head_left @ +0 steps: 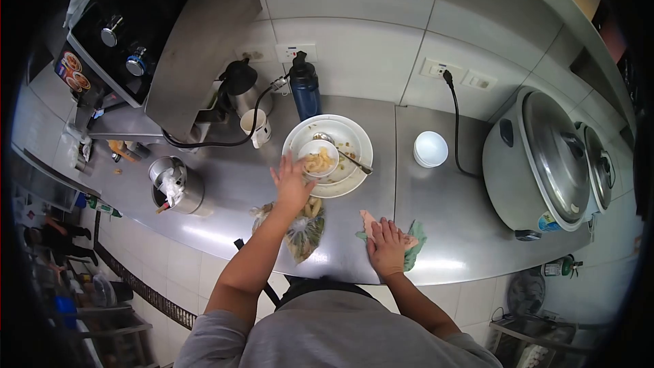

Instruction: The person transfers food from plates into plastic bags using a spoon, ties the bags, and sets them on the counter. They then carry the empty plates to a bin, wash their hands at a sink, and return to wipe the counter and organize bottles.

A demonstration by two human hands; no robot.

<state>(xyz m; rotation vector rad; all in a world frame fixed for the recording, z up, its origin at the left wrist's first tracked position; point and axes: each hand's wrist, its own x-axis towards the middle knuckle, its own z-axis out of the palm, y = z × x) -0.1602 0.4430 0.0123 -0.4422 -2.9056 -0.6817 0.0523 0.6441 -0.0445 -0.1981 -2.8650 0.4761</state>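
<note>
My left hand [293, 185] reaches over the near left rim of a stack of white plates [364, 146], fingers spread and fingertips at the edge of a small white bowl [319, 158]. Yellowish food pieces lie in that bowl. A spoon [355, 162] rests across the plates, among food scraps. My right hand [387, 251] lies flat with extended fingers on a crumpled pink and green cloth [414, 245] near the counter's front edge. Below my left forearm sits a clear plastic bag [304, 237] with greenish contents, beside some curled pale pieces [313, 207].
Left of the plates stand a mug [255, 127], a steel jug [242, 87], a blue bottle [305, 88] and a steel container [176, 187] with a white wad inside. White bowls [430, 148] and large rice cookers [545, 160] stand right. A black cord [455, 129] hangs from a socket.
</note>
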